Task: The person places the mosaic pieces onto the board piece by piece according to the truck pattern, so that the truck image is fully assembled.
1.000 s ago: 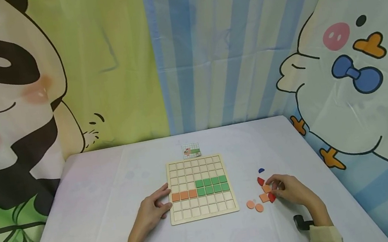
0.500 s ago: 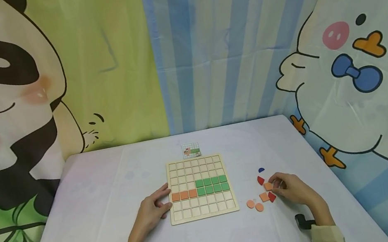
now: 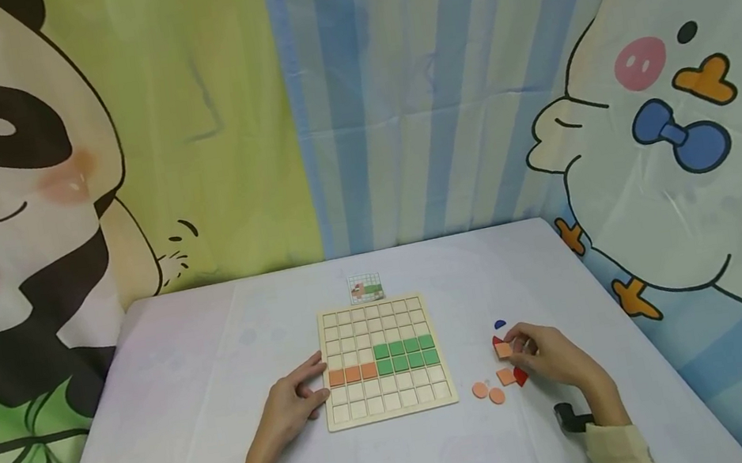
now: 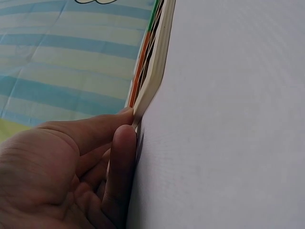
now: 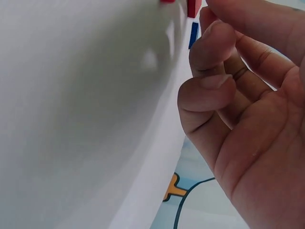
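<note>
My left hand [image 3: 289, 398] rests at the left edge of a pale wooden grid board [image 3: 391, 403], thumb and a finger touching the rim, as the left wrist view also shows. Green square tiles [image 3: 406, 356] fill two short rows at the right of the board; orange square tiles [image 3: 352, 374] form a row at its left. To the right of the board, my right hand [image 3: 551, 353] pinches an orange square tile [image 3: 503, 350] between thumb and fingertips. That tile partly covers a red piece [image 3: 497, 340]. Its grip is cut off at the top of the right wrist view.
Beside the right hand lie another orange square [image 3: 505, 377], a second red piece [image 3: 521, 376] and two orange discs [image 3: 480, 389]. A blue half-disc [image 3: 500, 323] is farther back. A small pattern card [image 3: 366, 288] lies behind the board on the white-covered table [image 3: 215, 343].
My right hand has moved slightly left and away from me, carrying the orange square tile from beside the red piece to over it. The left hand and board have stayed put.
</note>
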The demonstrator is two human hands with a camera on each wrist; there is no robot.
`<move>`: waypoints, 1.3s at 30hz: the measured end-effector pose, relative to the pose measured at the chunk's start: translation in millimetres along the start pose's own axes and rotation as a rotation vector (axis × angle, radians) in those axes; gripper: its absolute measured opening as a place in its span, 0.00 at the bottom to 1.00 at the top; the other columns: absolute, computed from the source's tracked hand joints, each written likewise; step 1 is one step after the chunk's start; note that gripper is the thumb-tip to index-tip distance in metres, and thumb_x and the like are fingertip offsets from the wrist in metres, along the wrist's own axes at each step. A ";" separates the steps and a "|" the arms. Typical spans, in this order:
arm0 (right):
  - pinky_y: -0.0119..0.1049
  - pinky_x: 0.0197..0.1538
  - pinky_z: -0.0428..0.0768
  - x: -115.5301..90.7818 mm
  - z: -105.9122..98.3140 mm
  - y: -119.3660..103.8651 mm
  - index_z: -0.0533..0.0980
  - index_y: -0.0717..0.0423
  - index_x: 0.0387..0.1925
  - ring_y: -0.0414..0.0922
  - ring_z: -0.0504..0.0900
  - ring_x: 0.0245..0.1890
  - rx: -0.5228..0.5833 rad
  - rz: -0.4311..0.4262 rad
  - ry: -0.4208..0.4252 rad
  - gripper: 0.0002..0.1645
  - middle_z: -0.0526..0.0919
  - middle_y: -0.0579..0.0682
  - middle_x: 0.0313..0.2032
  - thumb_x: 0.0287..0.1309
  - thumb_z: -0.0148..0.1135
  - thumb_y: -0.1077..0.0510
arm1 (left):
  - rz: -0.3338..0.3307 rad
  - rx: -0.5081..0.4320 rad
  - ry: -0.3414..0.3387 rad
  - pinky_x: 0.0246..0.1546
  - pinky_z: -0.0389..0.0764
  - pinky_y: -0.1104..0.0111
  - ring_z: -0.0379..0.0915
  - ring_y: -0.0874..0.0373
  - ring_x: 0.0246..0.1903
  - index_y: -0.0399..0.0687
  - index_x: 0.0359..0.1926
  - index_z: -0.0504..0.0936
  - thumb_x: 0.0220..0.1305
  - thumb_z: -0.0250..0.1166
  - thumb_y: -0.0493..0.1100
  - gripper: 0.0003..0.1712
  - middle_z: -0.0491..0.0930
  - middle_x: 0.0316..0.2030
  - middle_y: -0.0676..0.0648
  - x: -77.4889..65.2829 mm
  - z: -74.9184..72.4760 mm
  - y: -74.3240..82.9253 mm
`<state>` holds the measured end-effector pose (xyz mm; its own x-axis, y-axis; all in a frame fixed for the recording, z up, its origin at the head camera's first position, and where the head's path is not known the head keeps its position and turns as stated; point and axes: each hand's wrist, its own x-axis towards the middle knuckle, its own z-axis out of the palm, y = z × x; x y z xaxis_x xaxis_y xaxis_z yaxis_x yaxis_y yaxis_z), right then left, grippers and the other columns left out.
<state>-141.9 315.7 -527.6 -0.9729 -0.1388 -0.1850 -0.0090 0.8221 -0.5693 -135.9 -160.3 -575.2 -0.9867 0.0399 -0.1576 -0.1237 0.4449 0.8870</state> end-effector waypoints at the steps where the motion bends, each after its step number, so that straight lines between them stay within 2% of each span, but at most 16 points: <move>1: 0.30 0.35 0.78 0.9 0.0 -2.0 0.82 0.52 0.51 0.42 0.77 0.34 0.003 -0.013 -0.004 0.15 0.82 0.45 0.35 0.65 0.74 0.57 | 0.001 -0.001 0.000 0.22 0.78 0.70 0.75 0.59 0.21 0.50 0.68 0.83 0.62 0.76 0.35 0.32 0.74 0.75 0.57 -0.1 0.3 -0.6; 10: 0.31 0.27 0.77 13.5 3.9 -23.3 0.82 0.53 0.49 0.43 0.77 0.30 0.056 -0.088 -0.030 0.12 0.81 0.46 0.34 0.67 0.72 0.59 | 0.000 -0.003 0.012 0.21 0.77 0.70 0.75 0.59 0.21 0.51 0.69 0.82 0.62 0.76 0.34 0.33 0.76 0.74 0.53 -1.2 2.0 -1.8; 18: 0.30 0.32 0.77 26.7 12.1 -41.8 0.82 0.55 0.49 0.40 0.77 0.32 0.060 -0.205 -0.033 0.10 0.83 0.46 0.35 0.68 0.70 0.59 | -0.002 0.002 0.011 0.21 0.76 0.70 0.75 0.59 0.21 0.50 0.69 0.82 0.62 0.76 0.34 0.33 0.75 0.74 0.53 -1.4 3.4 -1.1; 28: 0.30 0.38 0.78 38.0 22.9 -64.2 0.83 0.56 0.50 0.41 0.78 0.35 0.042 -0.254 -0.024 0.11 0.84 0.45 0.35 0.67 0.71 0.60 | 0.009 -0.015 -0.009 0.22 0.78 0.71 0.75 0.59 0.21 0.48 0.68 0.82 0.62 0.76 0.34 0.32 0.73 0.76 0.54 -2.0 1.6 1.0; 39: 0.29 0.39 0.79 44.6 31.2 -79.1 0.82 0.58 0.52 0.40 0.79 0.35 0.062 -0.255 -0.047 0.12 0.85 0.45 0.38 0.69 0.70 0.60 | 0.007 0.000 -0.017 0.21 0.75 0.71 0.76 0.59 0.21 0.48 0.70 0.81 0.63 0.75 0.34 0.34 0.73 0.76 0.55 -1.9 -0.9 2.7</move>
<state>-177.3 227.3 -515.8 -0.9293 -0.3634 -0.0657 -0.2365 0.7223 -0.6498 -134.4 -160.0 -572.1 -0.9855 0.0580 -0.1592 -0.1172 0.4447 0.8880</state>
